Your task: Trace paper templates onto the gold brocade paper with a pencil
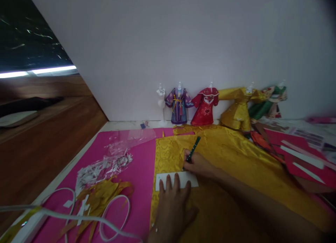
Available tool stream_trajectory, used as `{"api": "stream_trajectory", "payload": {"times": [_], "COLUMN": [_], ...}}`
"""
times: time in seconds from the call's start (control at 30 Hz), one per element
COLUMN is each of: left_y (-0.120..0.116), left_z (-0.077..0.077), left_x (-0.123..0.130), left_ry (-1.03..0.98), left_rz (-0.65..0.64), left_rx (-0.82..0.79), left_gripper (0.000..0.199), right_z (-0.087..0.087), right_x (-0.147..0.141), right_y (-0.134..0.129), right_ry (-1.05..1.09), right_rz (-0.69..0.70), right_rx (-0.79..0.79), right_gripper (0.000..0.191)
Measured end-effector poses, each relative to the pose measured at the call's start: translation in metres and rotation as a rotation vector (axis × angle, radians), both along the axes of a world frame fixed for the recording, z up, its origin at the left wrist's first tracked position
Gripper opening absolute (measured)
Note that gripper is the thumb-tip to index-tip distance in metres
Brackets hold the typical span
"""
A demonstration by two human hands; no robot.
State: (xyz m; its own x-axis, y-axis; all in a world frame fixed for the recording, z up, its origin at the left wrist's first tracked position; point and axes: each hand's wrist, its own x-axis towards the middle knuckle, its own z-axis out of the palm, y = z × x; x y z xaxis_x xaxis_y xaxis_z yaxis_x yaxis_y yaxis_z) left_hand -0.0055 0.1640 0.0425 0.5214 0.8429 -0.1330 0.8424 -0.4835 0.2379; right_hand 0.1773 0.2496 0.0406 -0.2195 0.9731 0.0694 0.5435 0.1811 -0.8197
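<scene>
My left hand (172, 204) lies flat with its fingers spread, pressing a white paper strip (194, 180) onto the gold patterned fabric (236, 166). Just beyond the strip's upper right edge, my right hand (198, 163) grips a dark green pen (195, 145) dotted with pale specks. The pen leans to the right, and its tip points down near the strip's top edge. Whether the tip touches the fabric is hard to make out.
Miniature costumes on small stands line the wall: purple (179, 106), red (206, 108), gold (238, 112) and green (267, 103). Left, a magenta sheet (141, 159) bears gold scraps (102, 194), white paper shreds (91, 173) and a white cable (105, 220). Red sheets (294, 148) lie right.
</scene>
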Motion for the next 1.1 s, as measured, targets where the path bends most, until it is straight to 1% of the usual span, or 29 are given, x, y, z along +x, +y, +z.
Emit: {"api": "stream_trajectory", "payload": {"times": [0.13,0.3,0.4,0.7,1.1], "left_y": [0.001,0.002,0.002,0.002,0.002], "left_z": [0.000,0.003,0.002,-0.001,-0.009], "left_x": [0.000,0.001,0.000,-0.002,-0.003], "left_ry": [0.008,0.014,0.014,0.004,-0.013], "left_rz": [-0.008,-0.014,-0.018,-0.017,-0.027], "left_rx": [-0.006,-0.007,0.004,-0.005,0.075], "left_gripper": [0.073,0.072,0.071,0.072,0.070], "right_z": [0.000,-0.005,-0.005,-0.001,0.005], "right_x": [0.007,0.014,0.017,0.023,0.027], "right_y": [-0.003,-0.004,-0.005,-0.010,-0.014], "right_ry": [0.007,-0.006,-0.011,-0.025,-0.073], "right_rz": [-0.015,-0.035,-0.047,-0.078,-0.130], "right_rx": [-0.017,0.005,0.011,0.005,0.007], "right_gripper": [0.016,0.016,0.016,0.021,0.025]}}
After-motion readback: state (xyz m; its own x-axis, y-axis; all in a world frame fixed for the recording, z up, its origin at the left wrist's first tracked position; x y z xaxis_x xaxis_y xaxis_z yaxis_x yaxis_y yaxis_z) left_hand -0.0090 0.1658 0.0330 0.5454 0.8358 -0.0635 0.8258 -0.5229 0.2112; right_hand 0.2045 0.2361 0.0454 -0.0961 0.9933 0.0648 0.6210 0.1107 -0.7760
